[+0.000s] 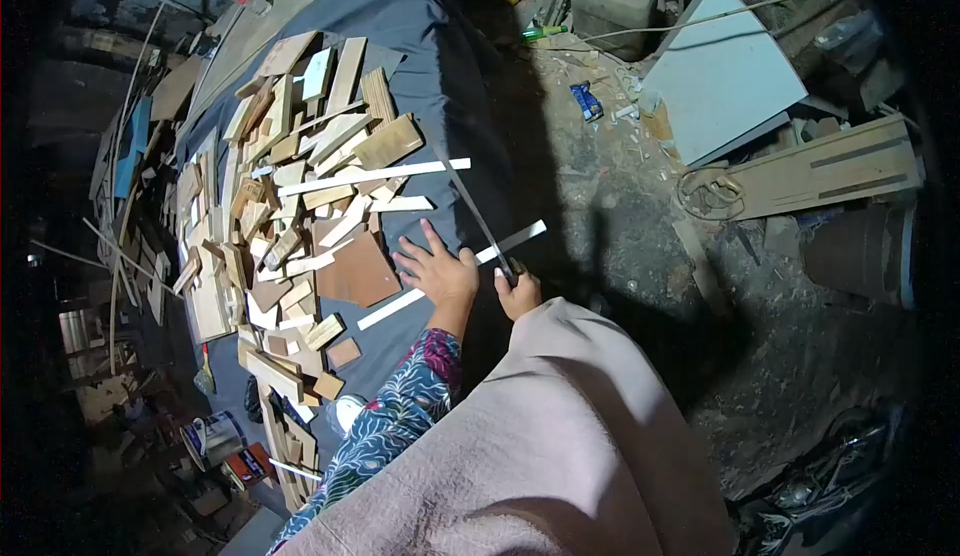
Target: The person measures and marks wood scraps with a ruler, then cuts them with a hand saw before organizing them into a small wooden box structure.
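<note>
My left hand (440,271) lies with fingers spread on the dark cloth at the table's edge, over a long white strip (393,309). The strip passes beneath that hand, and its far end sticks out past the edge. Closed around a dark handle, my right hand (519,297) holds a narrow-bladed saw (468,198). Its long thin blade slants up and left, crossing the strip just right of my left thumb. Beside my left fingertips is a flat brown board (357,270).
Wood offcuts (300,186) lie heaped on the cloth-covered table (425,56), with another white strip (375,177) across them. On the floor at right are a white panel (725,76), a large handsaw (810,171) and a jerrycan (612,11). A paint can (213,441) stands lower left.
</note>
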